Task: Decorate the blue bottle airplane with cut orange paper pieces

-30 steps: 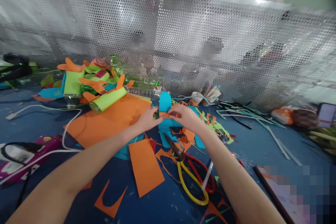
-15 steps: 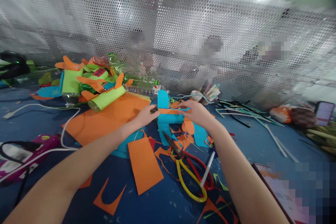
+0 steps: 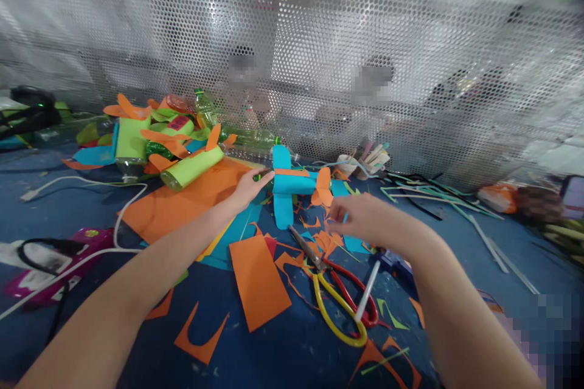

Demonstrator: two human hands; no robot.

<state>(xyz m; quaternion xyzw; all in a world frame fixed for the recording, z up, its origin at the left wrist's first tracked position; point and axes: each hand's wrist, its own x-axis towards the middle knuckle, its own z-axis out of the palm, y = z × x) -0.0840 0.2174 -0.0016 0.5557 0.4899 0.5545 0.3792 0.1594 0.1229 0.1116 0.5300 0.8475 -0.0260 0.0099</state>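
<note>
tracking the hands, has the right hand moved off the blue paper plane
Yes. The right hand has come off the blue paper plane, back and rightward, closer to the scissors; the left hand holds the plane.

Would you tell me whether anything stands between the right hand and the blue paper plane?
Nothing visible does. The right hand hovers beside the blue paper plane, apart from its orange tail, with only air between. Orange scraps and the scissors lie lower, on the table. The left hand touches the plane's front end.
</note>
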